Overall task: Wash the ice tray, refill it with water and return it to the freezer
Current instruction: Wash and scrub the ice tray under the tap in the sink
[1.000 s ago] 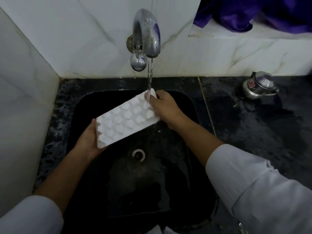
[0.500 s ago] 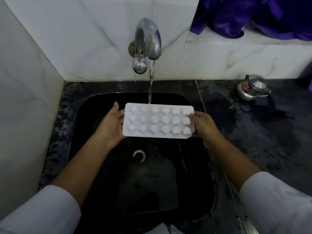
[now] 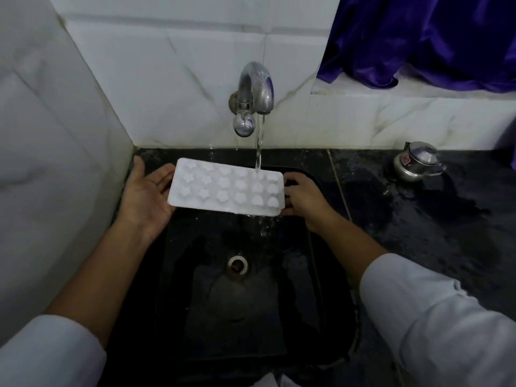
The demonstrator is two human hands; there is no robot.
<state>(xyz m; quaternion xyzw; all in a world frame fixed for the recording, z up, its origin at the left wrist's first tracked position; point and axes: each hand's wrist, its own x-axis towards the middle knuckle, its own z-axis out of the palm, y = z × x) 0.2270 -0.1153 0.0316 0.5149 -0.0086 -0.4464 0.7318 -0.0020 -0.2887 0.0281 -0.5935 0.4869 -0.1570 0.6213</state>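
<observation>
Tray (image 3: pixel 226 188) has shifted left; water (image 3: pixel 259 152) now lands beside the gripping right hand (image 3: pixel 304 199). Flat left hand (image 3: pixel 145 194) props the far end. Keep it level.

Between the fingers (image 3: pixel 163 175) of your left hand (image 3: pixel 145 196) and right hand (image 3: pixel 304 199), the ice tray (image 3: pixel 226 188) looks like matt white plastic. Above your fingers, the faucet (image 3: pixel 255 88) is shiny, spotted metal against glossy marbled tiles (image 3: pixel 181 79). Below them, the sink (image 3: pixel 251 308) is wet gloss black. Beyond your right fingers lies wet speckled stone counter (image 3: pixel 418 233), a polished metal pot (image 3: pixel 417 162), and sheeny purple cloth (image 3: pixel 418 37).
</observation>
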